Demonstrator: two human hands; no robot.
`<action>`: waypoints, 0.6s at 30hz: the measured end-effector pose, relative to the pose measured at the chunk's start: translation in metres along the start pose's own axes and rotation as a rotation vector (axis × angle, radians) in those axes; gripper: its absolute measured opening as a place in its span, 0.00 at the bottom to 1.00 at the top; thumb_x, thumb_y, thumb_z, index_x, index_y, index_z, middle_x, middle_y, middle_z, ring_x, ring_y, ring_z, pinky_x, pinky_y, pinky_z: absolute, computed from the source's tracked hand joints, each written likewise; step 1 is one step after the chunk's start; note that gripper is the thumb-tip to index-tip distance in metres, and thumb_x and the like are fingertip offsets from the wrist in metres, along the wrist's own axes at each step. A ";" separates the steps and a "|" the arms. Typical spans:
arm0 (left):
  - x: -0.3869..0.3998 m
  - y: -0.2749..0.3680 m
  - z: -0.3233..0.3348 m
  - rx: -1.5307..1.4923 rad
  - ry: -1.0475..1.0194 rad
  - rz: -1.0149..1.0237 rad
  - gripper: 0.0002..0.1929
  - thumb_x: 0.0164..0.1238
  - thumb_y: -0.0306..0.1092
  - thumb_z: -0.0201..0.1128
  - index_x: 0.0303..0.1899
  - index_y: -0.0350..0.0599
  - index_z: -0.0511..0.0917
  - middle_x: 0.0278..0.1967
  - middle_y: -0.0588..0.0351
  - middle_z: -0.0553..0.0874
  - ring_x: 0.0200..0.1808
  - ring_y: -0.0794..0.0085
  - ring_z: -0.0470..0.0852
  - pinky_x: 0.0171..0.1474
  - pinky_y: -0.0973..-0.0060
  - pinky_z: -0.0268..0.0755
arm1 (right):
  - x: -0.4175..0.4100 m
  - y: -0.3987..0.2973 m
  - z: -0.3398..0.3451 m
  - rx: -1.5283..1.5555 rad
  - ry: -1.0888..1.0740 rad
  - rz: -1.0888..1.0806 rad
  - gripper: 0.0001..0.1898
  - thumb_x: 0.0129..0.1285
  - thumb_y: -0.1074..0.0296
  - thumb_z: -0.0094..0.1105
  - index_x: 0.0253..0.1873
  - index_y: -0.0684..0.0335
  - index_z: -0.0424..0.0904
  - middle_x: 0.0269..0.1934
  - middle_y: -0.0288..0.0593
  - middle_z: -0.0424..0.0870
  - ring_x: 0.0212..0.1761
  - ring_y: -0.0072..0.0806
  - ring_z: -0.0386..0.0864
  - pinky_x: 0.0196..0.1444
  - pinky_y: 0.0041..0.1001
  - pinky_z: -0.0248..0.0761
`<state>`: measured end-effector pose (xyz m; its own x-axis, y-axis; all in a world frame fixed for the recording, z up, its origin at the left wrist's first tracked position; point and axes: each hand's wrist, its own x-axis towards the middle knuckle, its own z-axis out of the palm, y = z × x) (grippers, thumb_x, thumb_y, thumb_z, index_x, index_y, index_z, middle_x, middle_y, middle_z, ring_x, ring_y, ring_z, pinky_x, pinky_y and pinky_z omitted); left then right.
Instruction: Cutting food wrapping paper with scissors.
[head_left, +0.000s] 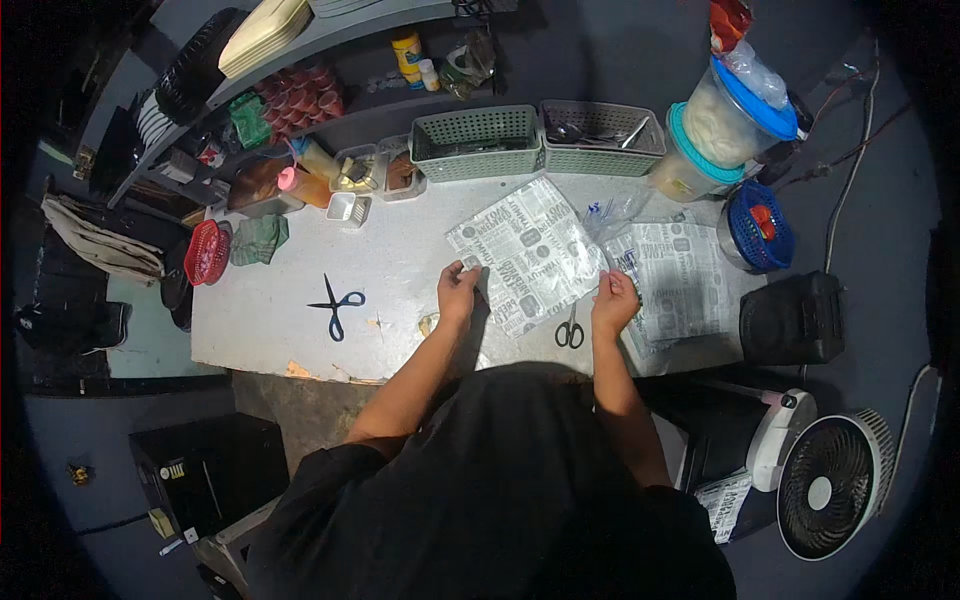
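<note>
A sheet of printed food wrapping paper (525, 244) is stretched at a slant between my two hands, over the white table. My left hand (456, 291) pinches its left corner. At its right corner, the fingers of my right hand (615, 300) grip the edge. Beyond the right hand lies a flat stack of similar printed paper (679, 281), with a clear plastic bag (615, 214) at its upper left. Grey-handled scissors (570, 332) lie just left of my right wrist, their blades partly hidden. Open black scissors with blue-edged handles (336, 306) rest further left.
Two perforated baskets (474, 161) line the back, one holding cutlery (600, 139). Lidded tubs (739, 120) and a blue colander (761, 225) stand right, above a black case (791, 319). At left are a red basket (207, 251), green cloth (259, 238) and sauce bottle (304, 186).
</note>
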<state>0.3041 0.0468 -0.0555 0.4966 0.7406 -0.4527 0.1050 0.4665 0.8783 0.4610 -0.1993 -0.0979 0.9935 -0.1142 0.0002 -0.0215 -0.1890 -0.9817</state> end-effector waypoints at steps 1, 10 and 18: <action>0.001 -0.006 -0.005 -0.005 0.004 0.004 0.26 0.76 0.30 0.74 0.68 0.32 0.73 0.44 0.59 0.85 0.43 0.76 0.84 0.50 0.81 0.77 | 0.000 -0.003 0.000 0.001 -0.006 -0.005 0.09 0.72 0.71 0.74 0.52 0.68 0.89 0.40 0.44 0.92 0.37 0.27 0.90 0.39 0.29 0.82; -0.030 -0.020 -0.021 0.126 -0.060 0.391 0.25 0.78 0.29 0.72 0.71 0.36 0.74 0.60 0.49 0.86 0.62 0.69 0.83 0.66 0.69 0.79 | -0.011 -0.048 -0.051 -0.106 -0.083 -0.272 0.05 0.77 0.72 0.66 0.45 0.66 0.82 0.43 0.42 0.86 0.46 0.31 0.84 0.52 0.30 0.76; -0.032 0.007 0.000 0.775 -0.457 0.567 0.33 0.79 0.48 0.71 0.73 0.33 0.76 0.67 0.30 0.83 0.69 0.42 0.83 0.72 0.59 0.74 | -0.023 -0.115 -0.104 -0.214 0.370 -0.555 0.13 0.83 0.62 0.63 0.51 0.69 0.79 0.45 0.46 0.83 0.47 0.38 0.81 0.56 0.37 0.75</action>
<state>0.2888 0.0261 -0.0349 0.9047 0.4258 0.0131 0.1967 -0.4450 0.8737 0.4294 -0.2769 0.0344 0.7613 -0.2629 0.5927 0.4183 -0.4993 -0.7587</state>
